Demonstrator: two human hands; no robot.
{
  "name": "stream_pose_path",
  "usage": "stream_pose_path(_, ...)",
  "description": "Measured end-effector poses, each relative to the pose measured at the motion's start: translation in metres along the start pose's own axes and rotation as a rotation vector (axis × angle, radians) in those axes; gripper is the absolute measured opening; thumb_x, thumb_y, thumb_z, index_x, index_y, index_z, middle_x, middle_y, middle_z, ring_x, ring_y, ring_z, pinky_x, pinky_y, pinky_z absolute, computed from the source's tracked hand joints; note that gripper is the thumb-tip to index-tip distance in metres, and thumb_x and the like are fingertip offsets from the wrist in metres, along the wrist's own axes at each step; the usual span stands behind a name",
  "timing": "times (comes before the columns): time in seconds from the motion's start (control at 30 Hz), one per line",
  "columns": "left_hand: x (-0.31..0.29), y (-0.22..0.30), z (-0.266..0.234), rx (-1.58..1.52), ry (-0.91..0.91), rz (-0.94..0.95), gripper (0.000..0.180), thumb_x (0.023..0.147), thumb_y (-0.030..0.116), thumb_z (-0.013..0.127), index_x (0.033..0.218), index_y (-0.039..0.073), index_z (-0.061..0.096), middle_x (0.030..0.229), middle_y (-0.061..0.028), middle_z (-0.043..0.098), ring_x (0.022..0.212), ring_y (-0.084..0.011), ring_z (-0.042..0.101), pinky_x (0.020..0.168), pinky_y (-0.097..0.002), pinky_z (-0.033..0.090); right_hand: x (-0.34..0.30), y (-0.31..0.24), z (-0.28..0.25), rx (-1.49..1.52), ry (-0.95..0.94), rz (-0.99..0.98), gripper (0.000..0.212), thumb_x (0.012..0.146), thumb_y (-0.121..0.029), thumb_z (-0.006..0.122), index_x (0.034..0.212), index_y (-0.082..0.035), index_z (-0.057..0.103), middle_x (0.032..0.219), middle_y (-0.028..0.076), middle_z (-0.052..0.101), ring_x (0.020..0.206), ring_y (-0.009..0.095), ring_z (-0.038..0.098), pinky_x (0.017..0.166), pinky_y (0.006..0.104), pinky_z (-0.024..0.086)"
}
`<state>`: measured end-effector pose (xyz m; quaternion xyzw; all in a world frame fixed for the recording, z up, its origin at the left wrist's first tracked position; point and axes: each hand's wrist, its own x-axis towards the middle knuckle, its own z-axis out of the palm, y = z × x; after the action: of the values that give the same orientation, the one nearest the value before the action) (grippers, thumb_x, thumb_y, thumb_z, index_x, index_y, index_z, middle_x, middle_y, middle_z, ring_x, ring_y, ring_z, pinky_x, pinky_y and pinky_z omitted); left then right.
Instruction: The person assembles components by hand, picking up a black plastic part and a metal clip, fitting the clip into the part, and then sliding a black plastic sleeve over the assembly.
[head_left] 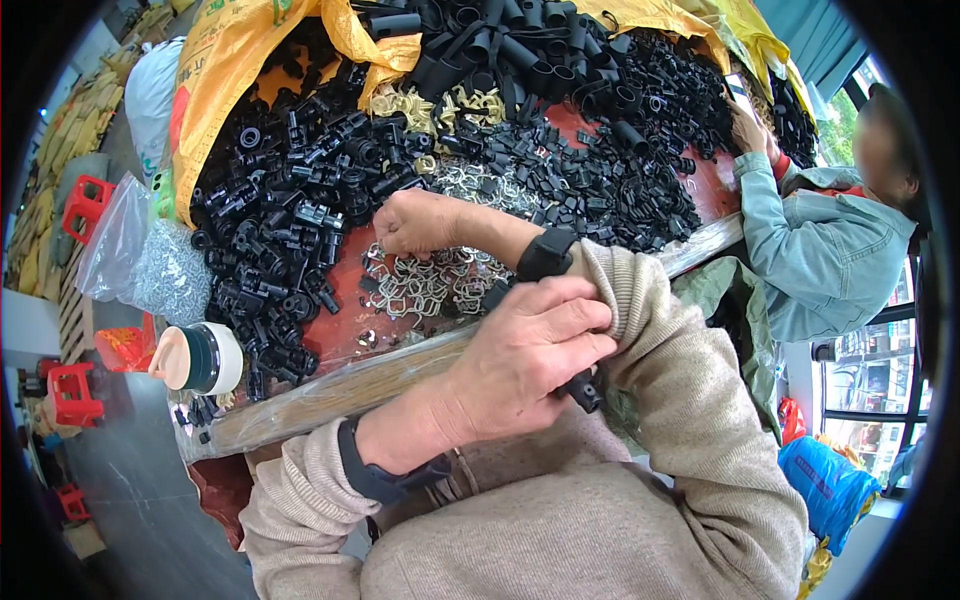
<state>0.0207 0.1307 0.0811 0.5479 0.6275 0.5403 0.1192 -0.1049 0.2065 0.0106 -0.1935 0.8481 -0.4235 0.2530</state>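
Note:
My left hand (530,350) comes from the lower left and is closed around a black plastic part (583,391). The part's tip shows below my fingers; the rest is mostly hidden. Those fingers lie in front of my right sleeve. Crossing beyond it, my right forearm reaches leftward. My right hand (415,222) is closed above a heap of bent silvery metal clips (440,287), its fingertips turned down and hidden. Left of it is a large pile of black plastic fittings (300,215). Small black pieces (640,190) spread to the right.
Black tubes (520,75) and brass-coloured clips (405,106) lie at the back, beside yellow woven sacks (225,95). A wooden edge (340,385) borders the table. A lidded cup (205,358) and a bag of screws (170,270) stand left. Another person's sleeve (820,240) is right.

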Motion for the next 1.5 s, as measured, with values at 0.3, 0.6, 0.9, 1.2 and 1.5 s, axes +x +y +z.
stream_pose_path(0.3,-0.003,-0.027,-0.021,0.348,0.004,0.136,0.016,0.067,0.005,0.061,0.083,0.004,0.059,0.094,-0.0067,0.056,0.099,-0.0276,0.05,0.083,-0.0377,0.04,0.003,0.004,0.0,0.034,0.038,-0.06,0.011,0.069,-0.011,0.054,0.065,-0.002,0.06,0.054,0.006,0.057,0.046,0.014,0.054,0.045,0.0276,0.044)
stream_pose_path(0.6,-0.055,-0.046,-0.067,-1.107,0.652,-0.587,0.021,0.078,0.007,0.055,0.098,0.007,0.051,0.086,-0.0092,0.056,0.071,-0.0191,0.055,0.058,-0.0288,0.045,-0.03,0.022,-0.016,0.312,0.098,-0.089,0.011,0.079,-0.009,0.052,0.074,0.0,0.055,0.056,0.001,0.05,0.047,0.006,0.046,0.042,0.021,0.037)
stream_pose_path(0.9,-0.07,-0.061,-0.057,-1.511,0.714,-0.697,0.021,0.087,0.019,0.047,0.103,0.005,0.047,0.085,-0.0073,0.057,0.067,-0.0172,0.056,0.056,-0.024,0.046,-0.086,0.001,-0.009,0.545,0.287,-0.063,0.008,0.08,-0.007,0.055,0.076,0.0,0.055,0.059,-0.001,0.05,0.051,0.005,0.045,0.045,0.0194,0.035)
stream_pose_path(1.2,-0.074,-0.064,-0.052,-1.288,0.659,-0.757,0.03,0.087,0.021,0.047,0.111,0.002,0.048,0.095,-0.0068,0.057,0.08,-0.016,0.059,0.07,-0.0254,0.05,-0.087,-0.015,0.014,0.125,0.41,-0.362,0.004,0.072,0.0,0.059,0.074,-0.001,0.056,0.063,0.004,0.053,0.054,0.014,0.05,0.049,0.0256,0.039)
stream_pose_path(1.5,-0.077,-0.057,-0.042,-1.208,0.67,-0.751,0.031,0.088,0.018,0.047,0.113,0.0,0.047,0.102,-0.0058,0.055,0.088,-0.0123,0.055,0.075,-0.0254,0.048,-0.092,-0.021,0.02,-0.041,0.406,-0.363,0.008,0.068,0.002,0.06,0.073,-0.002,0.055,0.063,0.006,0.05,0.053,0.019,0.051,0.046,0.0283,0.04)
